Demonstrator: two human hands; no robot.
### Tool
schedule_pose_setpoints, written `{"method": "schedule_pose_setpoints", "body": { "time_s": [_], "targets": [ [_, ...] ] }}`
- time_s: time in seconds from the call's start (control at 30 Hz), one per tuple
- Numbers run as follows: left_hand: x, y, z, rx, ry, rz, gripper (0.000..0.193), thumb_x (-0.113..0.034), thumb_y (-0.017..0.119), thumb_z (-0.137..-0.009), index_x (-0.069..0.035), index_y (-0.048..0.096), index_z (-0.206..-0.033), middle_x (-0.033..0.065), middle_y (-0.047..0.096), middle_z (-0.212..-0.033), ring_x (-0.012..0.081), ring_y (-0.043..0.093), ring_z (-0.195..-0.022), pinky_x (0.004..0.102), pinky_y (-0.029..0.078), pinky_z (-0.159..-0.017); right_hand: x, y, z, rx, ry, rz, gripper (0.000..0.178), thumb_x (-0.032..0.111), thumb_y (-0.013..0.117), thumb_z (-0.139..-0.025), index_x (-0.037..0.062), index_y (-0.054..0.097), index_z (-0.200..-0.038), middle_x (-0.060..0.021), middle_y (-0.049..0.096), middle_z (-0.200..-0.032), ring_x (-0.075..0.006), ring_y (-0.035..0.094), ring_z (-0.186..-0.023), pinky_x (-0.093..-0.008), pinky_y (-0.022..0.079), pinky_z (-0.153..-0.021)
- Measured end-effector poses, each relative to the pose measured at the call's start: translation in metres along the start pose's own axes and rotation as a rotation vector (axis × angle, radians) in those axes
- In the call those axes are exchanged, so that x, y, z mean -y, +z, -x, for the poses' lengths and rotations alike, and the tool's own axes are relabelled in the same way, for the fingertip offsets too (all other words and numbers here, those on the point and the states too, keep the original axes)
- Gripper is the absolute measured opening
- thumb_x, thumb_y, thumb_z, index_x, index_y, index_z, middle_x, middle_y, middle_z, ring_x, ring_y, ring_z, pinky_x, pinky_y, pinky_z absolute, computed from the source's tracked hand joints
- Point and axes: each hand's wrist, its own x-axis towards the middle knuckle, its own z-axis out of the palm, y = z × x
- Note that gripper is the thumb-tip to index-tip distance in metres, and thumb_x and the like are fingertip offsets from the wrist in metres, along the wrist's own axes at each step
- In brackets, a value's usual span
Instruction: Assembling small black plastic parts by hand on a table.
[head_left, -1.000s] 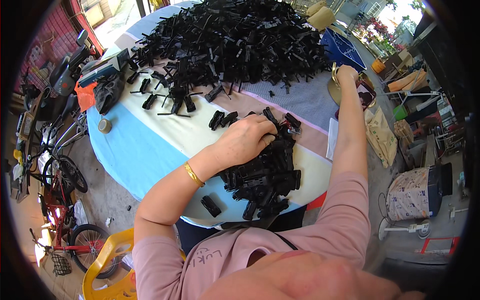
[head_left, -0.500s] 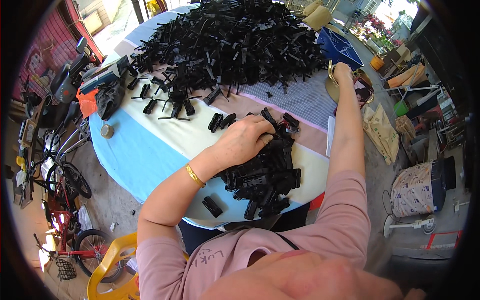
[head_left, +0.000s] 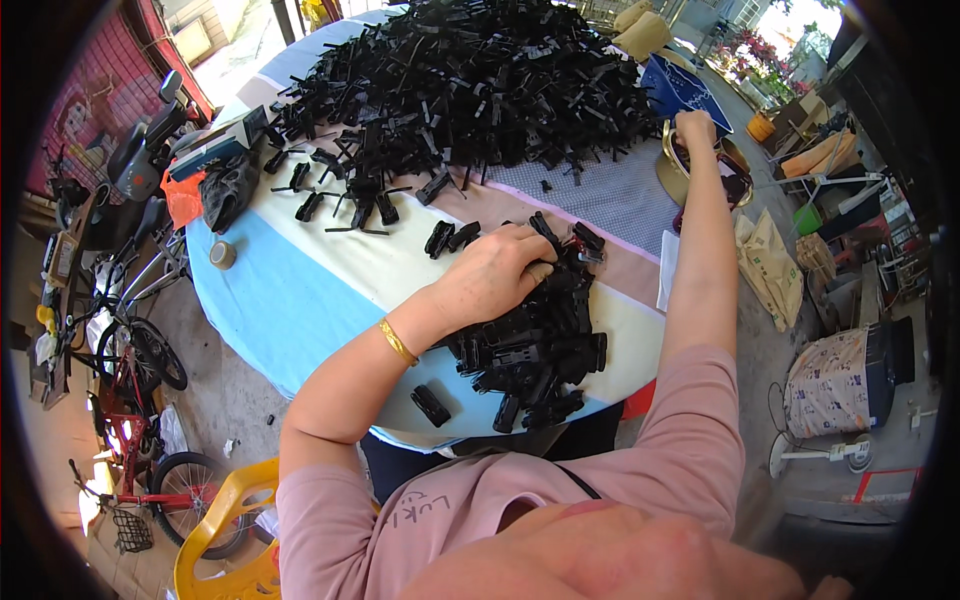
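Note:
My left hand (head_left: 505,262) is closed, thumb and fingertips pinched on a black plastic part at the upper end of the near pile of black plastic parts (head_left: 525,350). Most of the pinched part is hidden by the fingers. Stretched far to the right, my right hand (head_left: 695,128) is closed at a gold-coloured round container (head_left: 672,178) with dark contents. What its fingers hold, if anything, cannot be made out. One loose black part (head_left: 430,405) lies near the table's front edge, left of the near pile.
A large heap of black strapped pieces (head_left: 470,85) covers the table's far side. A tape roll (head_left: 222,255) sits on the striped tablecloth (head_left: 300,310) at left. Behind the right hand is a blue box (head_left: 690,90). A yellow chair (head_left: 230,525) stands lower left.
The view has shifted slightly. My right hand has moved a little at the gold-coloured container, showing more of its rim. My left hand stays at the near pile.

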Motion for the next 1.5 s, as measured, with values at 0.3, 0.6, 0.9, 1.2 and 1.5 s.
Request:
{"method": "schedule_pose_setpoints", "body": {
  "time_s": [0.3, 0.6, 0.9, 1.2, 1.5],
  "targets": [
    [0.001, 0.006, 0.002, -0.011, 0.027, 0.009, 0.012, -0.007, 0.059, -0.075, -0.001, 0.058, -0.085, 0.0144, 0.057, -0.083, 0.0322, 0.055, -0.083, 0.0381, 0.045, -0.074, 0.000, -0.085, 0.156, 0.554, -0.344, -1.652, 0.031, 0.017, 0.052, -0.088, 0.0014, 0.050, -0.115, -0.0068, 0.058, -0.094, -0.0132, 0.058, -0.079, -0.0235, 0.048, -0.068],
    [-0.003, -0.001, -0.003, -0.071, 0.026, -0.039, 0.016, -0.014, 0.060, -0.077, -0.001, 0.058, -0.087, 0.0167, 0.058, -0.085, 0.0341, 0.056, -0.080, 0.0384, 0.045, -0.070, -0.009, -0.166, 0.410, 1.615, -0.686, -1.787, 0.087, 0.012, 0.071, -0.072, -0.0107, 0.013, -0.133, -0.0171, 0.064, -0.080, -0.0202, 0.054, -0.072, -0.0239, 0.042, -0.062],
    [0.061, -0.078, 0.006, -0.659, -0.211, -0.171, 0.021, -0.017, 0.061, -0.083, -0.003, 0.063, -0.099, 0.0071, 0.065, -0.087, 0.0126, 0.060, -0.079, 0.0245, 0.046, -0.072, -0.002, -0.169, 0.446, 1.526, -1.154, -1.955, 0.079, 0.003, 0.067, -0.075, -0.0125, 0.015, -0.132, -0.0163, 0.063, -0.093, -0.0182, 0.057, -0.074, -0.0261, 0.045, -0.065],
    [0.131, -0.141, 0.055, -0.870, -0.815, -0.431, 0.034, -0.036, 0.062, -0.076, -0.007, 0.066, -0.094, 0.0120, 0.066, -0.084, 0.0249, 0.062, -0.080, 0.0328, 0.047, -0.074, 0.001, -0.171, 0.454, 1.635, -1.007, -1.895, 0.092, -0.005, 0.071, -0.064, -0.0153, 0.010, -0.132, -0.0108, 0.065, -0.079, -0.0151, 0.051, -0.067, -0.0198, 0.041, -0.059],
    [0.195, -0.129, 0.075, -0.894, -0.977, -0.591, 0.045, -0.040, 0.061, -0.076, -0.003, 0.062, -0.101, 0.0205, 0.062, -0.097, 0.0316, 0.058, -0.094, 0.0384, 0.043, -0.084, 0.002, -0.169, 0.462, 1.718, -0.895, -1.981, 0.089, -0.005, 0.069, -0.062, -0.0173, 0.013, -0.131, -0.0088, 0.065, -0.075, -0.0127, 0.045, -0.059, -0.0184, 0.036, -0.053]
  ]
}}
